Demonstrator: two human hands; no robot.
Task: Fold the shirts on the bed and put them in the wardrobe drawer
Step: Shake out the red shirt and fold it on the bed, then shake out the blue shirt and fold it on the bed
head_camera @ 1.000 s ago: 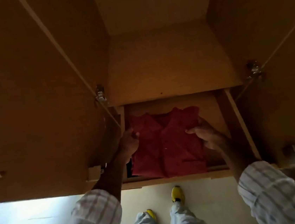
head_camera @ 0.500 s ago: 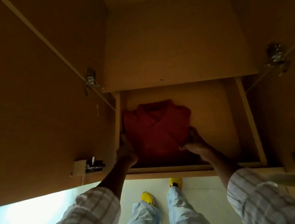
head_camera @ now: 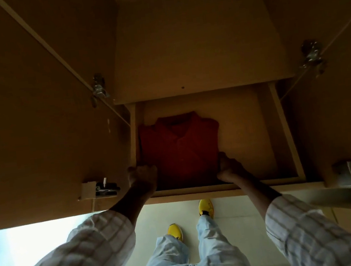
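The folded red collared shirt (head_camera: 180,147) lies flat in the left part of the open wooden drawer (head_camera: 246,133). My left hand (head_camera: 142,176) and right hand (head_camera: 229,168) grip its near corners.

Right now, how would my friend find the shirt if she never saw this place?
Look into the open wardrobe and down to the pulled-out drawer. On its left side lies a folded shirt, between the left hand and the right hand. It is the only red thing there, collar pointing to the back; everything around it is plain wood.
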